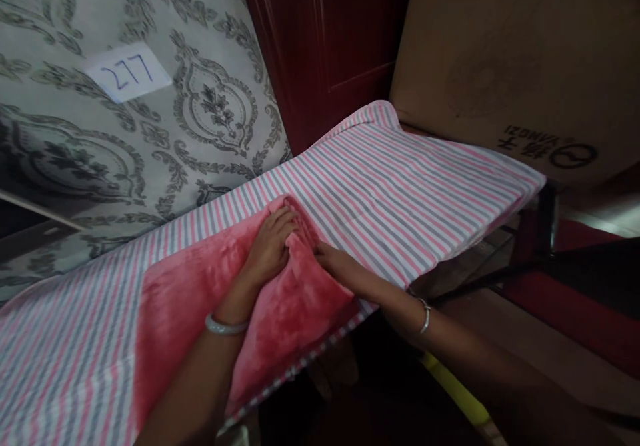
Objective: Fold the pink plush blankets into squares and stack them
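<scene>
A pink plush cloth, with a raised, bunched fold at its far right end, lies on a long board covered in striped fabric. I cannot tell whether it is a blanket or a cover. My left hand presses down on the fold from the left, its fingers bent over the gathered edge. From the right, my right hand grips the same fold; its fingertips are tucked behind the plush and mostly hidden. The cloth rises in a crease between both hands and drapes toward the near edge of the board.
Patterned wallpaper with a paper marked 277 stands behind the board. A dark red door panel and a large cardboard box are at the back. Black metal legs support the right end; something yellow is below.
</scene>
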Demonstrator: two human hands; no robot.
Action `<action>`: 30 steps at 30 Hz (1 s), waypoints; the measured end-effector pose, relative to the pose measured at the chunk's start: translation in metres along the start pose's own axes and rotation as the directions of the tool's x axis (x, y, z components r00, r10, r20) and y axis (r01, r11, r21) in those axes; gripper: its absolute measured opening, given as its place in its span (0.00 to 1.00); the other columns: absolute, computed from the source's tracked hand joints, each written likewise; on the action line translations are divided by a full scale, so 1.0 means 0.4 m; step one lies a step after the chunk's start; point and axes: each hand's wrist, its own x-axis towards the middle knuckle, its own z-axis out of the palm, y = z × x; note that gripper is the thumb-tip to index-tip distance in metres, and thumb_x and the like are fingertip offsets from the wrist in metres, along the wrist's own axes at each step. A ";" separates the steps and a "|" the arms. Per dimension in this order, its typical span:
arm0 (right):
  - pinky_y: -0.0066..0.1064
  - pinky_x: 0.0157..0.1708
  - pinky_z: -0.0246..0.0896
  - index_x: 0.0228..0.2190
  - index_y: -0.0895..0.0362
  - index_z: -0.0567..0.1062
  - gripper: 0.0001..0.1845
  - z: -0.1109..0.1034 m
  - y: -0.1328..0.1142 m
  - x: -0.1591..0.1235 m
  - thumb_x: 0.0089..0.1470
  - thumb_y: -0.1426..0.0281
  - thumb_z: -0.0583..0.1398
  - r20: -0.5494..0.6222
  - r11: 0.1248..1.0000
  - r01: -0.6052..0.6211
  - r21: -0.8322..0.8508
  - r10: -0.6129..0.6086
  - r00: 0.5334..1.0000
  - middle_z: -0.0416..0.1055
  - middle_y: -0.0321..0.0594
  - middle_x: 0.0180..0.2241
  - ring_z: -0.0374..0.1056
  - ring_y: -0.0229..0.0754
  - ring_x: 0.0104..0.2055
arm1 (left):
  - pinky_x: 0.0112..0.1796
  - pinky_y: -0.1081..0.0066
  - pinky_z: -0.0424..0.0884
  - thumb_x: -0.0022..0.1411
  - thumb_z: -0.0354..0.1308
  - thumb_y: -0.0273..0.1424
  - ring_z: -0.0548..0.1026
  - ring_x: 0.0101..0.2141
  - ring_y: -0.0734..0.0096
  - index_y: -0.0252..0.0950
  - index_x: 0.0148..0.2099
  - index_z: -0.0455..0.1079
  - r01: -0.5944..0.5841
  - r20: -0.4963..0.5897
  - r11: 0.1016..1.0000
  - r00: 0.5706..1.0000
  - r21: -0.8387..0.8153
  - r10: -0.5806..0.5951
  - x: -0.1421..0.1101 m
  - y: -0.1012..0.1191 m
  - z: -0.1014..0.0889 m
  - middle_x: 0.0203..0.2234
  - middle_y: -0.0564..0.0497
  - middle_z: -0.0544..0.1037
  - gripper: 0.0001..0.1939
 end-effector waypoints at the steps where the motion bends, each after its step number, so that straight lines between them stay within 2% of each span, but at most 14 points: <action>1: 0.35 0.45 0.64 0.38 0.54 0.77 0.08 -0.009 -0.002 -0.017 0.63 0.68 0.57 -0.009 0.996 0.069 0.054 -0.069 0.998 0.74 0.44 0.44 0.70 0.46 0.44 | 0.64 0.43 0.64 0.68 0.50 0.30 0.64 0.66 0.54 0.38 0.51 0.72 0.000 0.005 1.000 1.000 0.000 0.000 0.001 -0.001 0.001 0.61 0.41 0.73 0.13; 3: 0.37 0.49 0.65 0.39 0.56 0.78 0.09 -0.026 -0.010 -0.060 0.61 0.71 0.57 -0.048 0.979 0.148 0.140 -0.142 0.989 0.71 0.45 0.45 0.69 0.47 0.48 | 0.64 0.43 0.64 0.66 0.52 0.29 0.63 0.67 0.53 0.38 0.52 0.72 -0.010 -0.001 1.000 1.000 -0.012 0.010 0.000 -0.003 0.001 0.61 0.41 0.73 0.14; 5: 0.40 0.52 0.65 0.44 0.56 0.78 0.14 -0.035 -0.018 -0.106 0.56 0.75 0.58 -0.082 0.969 0.175 0.173 -0.163 0.983 0.70 0.46 0.48 0.68 0.47 0.51 | 0.65 0.43 0.63 0.65 0.52 0.28 0.63 0.67 0.54 0.38 0.51 0.72 -0.018 -0.012 1.000 1.000 -0.023 0.018 -0.002 -0.005 0.000 0.61 0.42 0.74 0.14; 9: 0.47 0.59 0.61 0.51 0.54 0.77 0.28 -0.029 -0.032 -0.176 0.49 0.82 0.55 -0.111 0.968 0.225 0.110 -0.213 0.971 0.69 0.48 0.56 0.64 0.50 0.58 | 0.64 0.45 0.64 0.65 0.51 0.27 0.65 0.66 0.56 0.38 0.51 0.72 -0.028 -0.036 0.999 0.999 -0.031 0.027 -0.004 -0.006 -0.003 0.60 0.42 0.74 0.14; 11: 0.49 0.59 0.61 0.51 0.55 0.77 0.29 -0.025 -0.038 -0.191 0.49 0.83 0.54 -0.099 0.962 0.263 0.077 -0.255 0.962 0.71 0.49 0.55 0.63 0.51 0.57 | 0.64 0.45 0.64 0.66 0.51 0.28 0.65 0.65 0.56 0.38 0.51 0.72 -0.038 -0.043 0.999 0.998 -0.031 0.037 -0.004 -0.006 -0.003 0.60 0.41 0.74 0.14; 16: 0.50 0.59 0.62 0.44 0.57 0.79 0.21 -0.035 -0.037 -0.202 0.51 0.81 0.54 -0.037 0.948 0.318 0.017 -0.317 0.948 0.74 0.50 0.50 0.63 0.53 0.57 | 0.65 0.42 0.61 0.70 0.48 0.32 0.63 0.67 0.53 0.36 0.57 0.72 0.006 0.017 1.000 1.000 0.026 -0.007 -0.002 0.004 0.011 0.61 0.39 0.73 0.18; 19: 0.46 0.54 0.66 0.42 0.55 0.79 0.20 -0.052 -0.023 -0.216 0.53 0.80 0.54 -0.040 0.957 0.287 0.051 -0.285 0.958 0.77 0.47 0.45 0.69 0.50 0.51 | 0.66 0.42 0.59 0.71 0.48 0.33 0.57 0.70 0.51 0.35 0.65 0.65 0.056 0.035 0.998 0.998 0.043 -0.057 0.002 0.013 0.014 0.68 0.36 0.63 0.24; 21: 0.42 0.49 0.70 0.42 0.54 0.80 0.19 -0.068 -0.017 -0.232 0.56 0.78 0.53 -0.069 0.977 0.199 0.072 -0.194 0.979 0.79 0.44 0.41 0.74 0.48 0.45 | 0.67 0.42 0.57 0.69 0.50 0.33 0.51 0.72 0.50 0.34 0.71 0.57 0.102 -0.001 0.994 0.995 0.044 -0.102 0.006 0.020 0.006 0.73 0.34 0.53 0.30; 23: 0.39 0.44 0.71 0.43 0.53 0.80 0.18 -0.089 -0.024 -0.249 0.59 0.75 0.53 -0.165 0.993 0.094 0.074 -0.081 0.983 0.80 0.42 0.39 0.76 0.46 0.41 | 0.68 0.43 0.55 0.66 0.54 0.33 0.46 0.73 0.48 0.33 0.74 0.51 0.174 -0.063 0.984 0.983 0.046 -0.171 0.010 0.028 -0.012 0.74 0.33 0.47 0.37; 25: 0.38 0.42 0.72 0.44 0.52 0.80 0.17 -0.112 -0.050 -0.257 0.61 0.72 0.53 -0.304 0.997 0.047 0.061 -0.026 0.952 0.81 0.42 0.39 0.77 0.46 0.40 | 0.69 0.45 0.54 0.63 0.56 0.33 0.48 0.73 0.49 0.32 0.75 0.49 0.244 -0.095 0.969 0.966 0.045 -0.239 0.010 0.039 -0.037 0.74 0.33 0.49 0.41; 27: 0.39 0.46 0.72 0.46 0.52 0.80 0.17 -0.130 -0.093 -0.249 0.64 0.69 0.53 -0.399 0.996 0.088 0.020 -0.073 0.914 0.81 0.43 0.43 0.77 0.47 0.44 | 0.69 0.47 0.55 0.64 0.56 0.35 0.54 0.72 0.50 0.33 0.73 0.54 0.275 -0.055 0.960 0.961 0.050 -0.272 0.001 0.051 -0.065 0.72 0.35 0.56 0.38; 30: 0.44 0.58 0.67 0.56 0.53 0.76 0.21 -0.129 -0.176 -0.191 0.65 0.67 0.53 -0.377 0.971 0.221 -0.090 -0.239 0.895 0.77 0.46 0.54 0.72 0.49 0.57 | 0.67 0.48 0.58 0.68 0.53 0.39 0.60 0.69 0.52 0.35 0.69 0.62 0.295 0.037 0.949 0.953 0.108 -0.300 -0.029 0.069 -0.110 0.69 0.37 0.63 0.30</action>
